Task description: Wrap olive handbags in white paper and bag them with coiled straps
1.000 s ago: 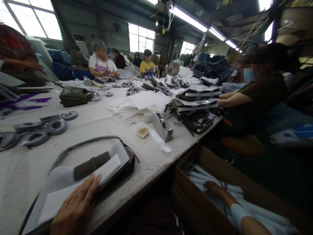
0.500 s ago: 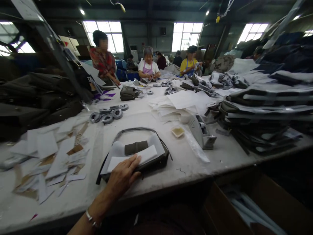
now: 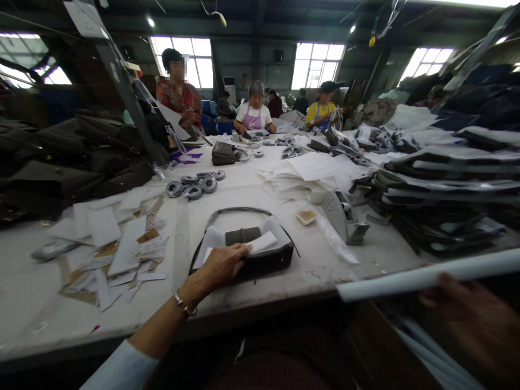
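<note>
My left hand (image 3: 223,264) grips the near edge of a dark handbag (image 3: 280,259), its fingers closed over a white sheet (image 3: 266,241) at the bag's opening. The bag lies on the worktable with its strap (image 3: 239,210) looped behind. Inside it sits a grey-brown flat piece (image 3: 242,235) against pale lining. At the lower right, my right hand (image 3: 475,317), blurred, is closed around a long white roll (image 3: 402,280) held over the table's front edge. The hidden side of this roll cannot be made out.
White and brown paper scraps (image 3: 125,249) lie left, with grey strap coils (image 3: 193,187) behind. A tape dispenser (image 3: 345,219) and small dish (image 3: 306,216) stand right of the bag. Bags are stacked (image 3: 442,189) at right. An open box (image 3: 390,346) holds more white rolls below. Co-workers sit and stand beyond.
My right hand has come into view at the right, holding a white roll. My left hand has curled more over the bag's near edge. The view has shifted left.
</note>
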`<state>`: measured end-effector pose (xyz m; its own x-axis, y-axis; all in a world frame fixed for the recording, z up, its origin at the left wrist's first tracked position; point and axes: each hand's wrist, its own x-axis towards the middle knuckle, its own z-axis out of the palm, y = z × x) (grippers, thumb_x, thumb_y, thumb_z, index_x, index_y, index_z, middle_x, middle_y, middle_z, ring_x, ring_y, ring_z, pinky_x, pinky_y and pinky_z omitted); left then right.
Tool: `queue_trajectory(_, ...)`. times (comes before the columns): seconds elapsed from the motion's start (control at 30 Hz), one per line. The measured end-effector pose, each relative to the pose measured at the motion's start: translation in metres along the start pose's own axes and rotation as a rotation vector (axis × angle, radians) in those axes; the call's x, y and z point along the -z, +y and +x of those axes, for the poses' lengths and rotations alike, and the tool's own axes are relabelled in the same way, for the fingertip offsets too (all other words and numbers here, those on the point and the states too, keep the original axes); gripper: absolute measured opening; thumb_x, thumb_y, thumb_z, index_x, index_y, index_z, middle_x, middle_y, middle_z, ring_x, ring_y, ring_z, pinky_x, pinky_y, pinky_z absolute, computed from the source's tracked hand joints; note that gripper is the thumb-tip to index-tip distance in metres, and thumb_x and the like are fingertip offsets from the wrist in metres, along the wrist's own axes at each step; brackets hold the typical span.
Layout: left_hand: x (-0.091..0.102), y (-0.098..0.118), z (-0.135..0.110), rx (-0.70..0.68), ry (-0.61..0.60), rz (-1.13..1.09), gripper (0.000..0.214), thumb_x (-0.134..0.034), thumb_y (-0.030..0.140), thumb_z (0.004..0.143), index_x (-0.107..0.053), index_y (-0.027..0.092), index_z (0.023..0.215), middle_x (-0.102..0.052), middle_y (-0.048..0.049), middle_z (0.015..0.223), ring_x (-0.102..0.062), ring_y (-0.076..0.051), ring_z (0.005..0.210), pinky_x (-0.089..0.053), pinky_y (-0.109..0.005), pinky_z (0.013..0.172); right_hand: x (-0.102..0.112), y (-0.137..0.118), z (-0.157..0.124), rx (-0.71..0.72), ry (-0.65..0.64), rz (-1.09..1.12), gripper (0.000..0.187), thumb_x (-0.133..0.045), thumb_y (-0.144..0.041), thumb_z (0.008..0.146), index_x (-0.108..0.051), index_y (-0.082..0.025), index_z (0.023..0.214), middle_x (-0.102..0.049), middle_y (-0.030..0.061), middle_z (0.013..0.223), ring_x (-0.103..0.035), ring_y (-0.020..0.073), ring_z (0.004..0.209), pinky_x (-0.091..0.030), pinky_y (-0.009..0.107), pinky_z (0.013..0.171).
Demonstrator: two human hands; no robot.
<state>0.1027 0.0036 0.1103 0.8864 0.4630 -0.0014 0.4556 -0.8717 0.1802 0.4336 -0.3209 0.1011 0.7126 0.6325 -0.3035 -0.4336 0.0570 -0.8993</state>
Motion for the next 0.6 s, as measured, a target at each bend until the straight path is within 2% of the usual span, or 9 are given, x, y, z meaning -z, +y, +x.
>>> queue_trajectory(0.07, 0.005, 0.0, 0.001, -0.014, -0.016, -0.018, 0.048, -0.053, 0.017, 0.088, -0.052, 0.025, 0.135, -0.061, -0.0068, 0.134, -0.066, -0.027, 0.109, -0.055, -0.039, 0.09, -0.066, 0.028, -0.006, -0.037, -0.017, 0.063, 0.032, -0.088, -0.039, 0.064, -0.066, -0.024, 0.08, -0.067, 0.0039, 0.08, -0.066, 0.0168, 0.07, -0.058, 0.028, 0.062)
queue_trajectory(0.13, 0.008, 0.0, 0.002, -0.032, -0.027, -0.022, 0.046, -0.053, 0.018, 0.088, -0.053, 0.025, 0.133, -0.064, -0.0069, 0.13, -0.067, -0.027, 0.106, -0.055, -0.039, 0.088, -0.139, 0.066, -0.016, -0.168, -0.141, 0.105, 0.042, -0.092, -0.037, 0.056, -0.063, -0.017, 0.078, -0.067, 0.0023, 0.073, -0.066, 0.0173, 0.065, -0.059, 0.03, 0.062)
queue_trajectory(0.17, 0.01, -0.001, 0.003, -0.039, -0.03, -0.022, 0.046, -0.053, 0.018, 0.088, -0.054, 0.025, 0.133, -0.066, -0.0069, 0.127, -0.067, -0.027, 0.105, -0.054, -0.039, 0.088, -0.172, 0.085, -0.02, -0.256, -0.235, 0.117, 0.044, -0.092, -0.038, 0.057, -0.062, -0.015, 0.08, -0.067, 0.0021, 0.072, -0.067, 0.0172, 0.065, -0.059, 0.03, 0.061)
queue_trajectory(0.2, 0.011, -0.002, 0.004, -0.045, -0.032, -0.022, 0.045, -0.053, 0.018, 0.088, -0.054, 0.025, 0.133, -0.067, -0.007, 0.124, -0.068, -0.027, 0.104, -0.054, -0.038, 0.088, -0.201, 0.102, -0.021, -0.32, -0.267, 0.141, 0.044, -0.091, -0.036, 0.058, -0.061, -0.014, 0.08, -0.067, 0.002, 0.071, -0.067, 0.0162, 0.063, -0.059, 0.029, 0.061)
queue_trajectory(0.27, 0.013, -0.003, 0.006, -0.052, -0.039, -0.023, 0.047, -0.054, 0.018, 0.087, -0.054, 0.025, 0.134, -0.068, -0.0075, 0.121, -0.068, -0.026, 0.104, -0.053, -0.037, 0.088, -0.244, 0.127, -0.019, -0.424, -0.269, 0.175, 0.036, -0.087, -0.031, 0.066, -0.059, -0.014, 0.08, -0.066, 0.0013, 0.068, -0.067, 0.0153, 0.061, -0.059, 0.028, 0.061)
queue_trajectory(0.33, 0.015, -0.003, 0.009, -0.061, -0.054, -0.022, 0.052, -0.054, 0.015, 0.086, -0.052, 0.025, 0.137, -0.069, -0.0077, 0.118, -0.068, -0.025, 0.103, -0.053, -0.035, 0.087, -0.267, 0.138, -0.012, -0.479, -0.265, 0.184, 0.024, -0.079, -0.024, 0.076, -0.058, -0.013, 0.082, -0.067, 0.0018, 0.067, -0.068, 0.015, 0.062, -0.059, 0.028, 0.064)
queue_trajectory(0.4, 0.017, -0.002, 0.01, -0.069, -0.069, -0.014, 0.056, -0.053, 0.013, 0.084, -0.05, 0.025, 0.138, -0.069, -0.0076, 0.114, -0.068, -0.024, 0.099, -0.053, -0.033, 0.084, -0.278, 0.14, -0.006, -0.504, -0.281, 0.166, 0.014, -0.071, -0.02, 0.082, -0.059, -0.012, 0.084, -0.067, 0.0031, 0.067, -0.069, 0.0153, 0.061, -0.059, 0.03, 0.066)
queue_trajectory(0.53, 0.017, 0.004, 0.006, -0.066, -0.055, -0.002, 0.054, -0.05, 0.011, 0.082, -0.052, 0.025, 0.134, -0.068, -0.0072, 0.112, -0.069, -0.024, 0.094, -0.054, -0.032, 0.079, -0.278, 0.136, -0.004, -0.532, -0.332, 0.111, 0.007, -0.061, -0.018, 0.088, -0.061, -0.011, 0.088, -0.07, 0.0066, 0.073, -0.071, 0.0179, 0.064, -0.06, 0.032, 0.067)
queue_trajectory(0.6, 0.014, 0.006, 0.002, -0.068, -0.028, -0.01, 0.054, -0.052, 0.013, 0.082, -0.051, 0.024, 0.135, -0.066, -0.0087, 0.118, -0.069, -0.024, 0.097, -0.055, -0.033, 0.081, -0.273, 0.136, -0.004, -0.529, -0.394, 0.022, 0.016, -0.052, -0.023, 0.094, -0.062, -0.011, 0.09, -0.071, 0.0083, 0.075, -0.072, 0.0191, 0.065, -0.06, 0.032, 0.064)
